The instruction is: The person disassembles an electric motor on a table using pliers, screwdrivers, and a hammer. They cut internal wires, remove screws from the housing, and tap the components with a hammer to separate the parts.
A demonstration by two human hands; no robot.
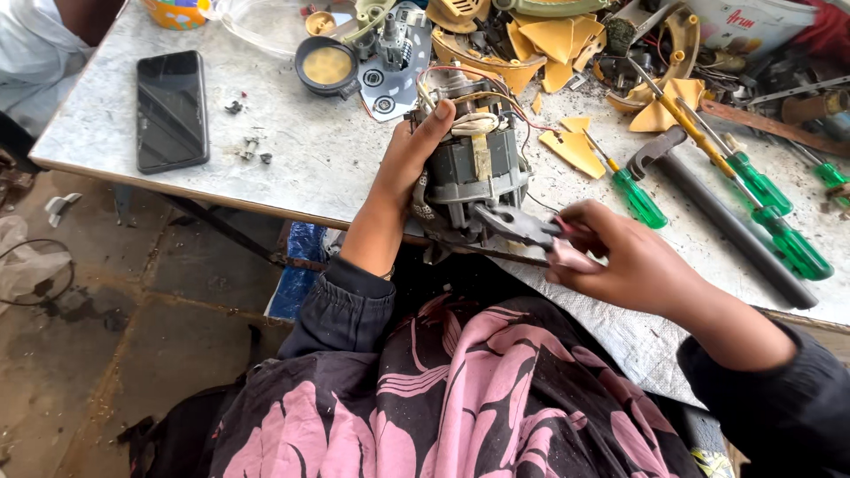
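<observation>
Your left hand grips the grey metal electric motor at the desk's near edge; your right hand holds red-handled pliers against it.

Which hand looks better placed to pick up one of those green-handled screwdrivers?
Right, probably: the right hand is nearer the green-handled screwdrivers, though it holds pliers. The left hand steadies the motor.

A: Which colours are seen on the bench?
B: Mottled grey-white marble is shown, with a black phone at upper left.
A: And at upper right?
B: Yellow plastic shards and green-handled screwdrivers with yellow shafts are seen.
A: The motor?
B: Grey, with cream windings. A black garment patterned with pink leaves is shown below.
</observation>
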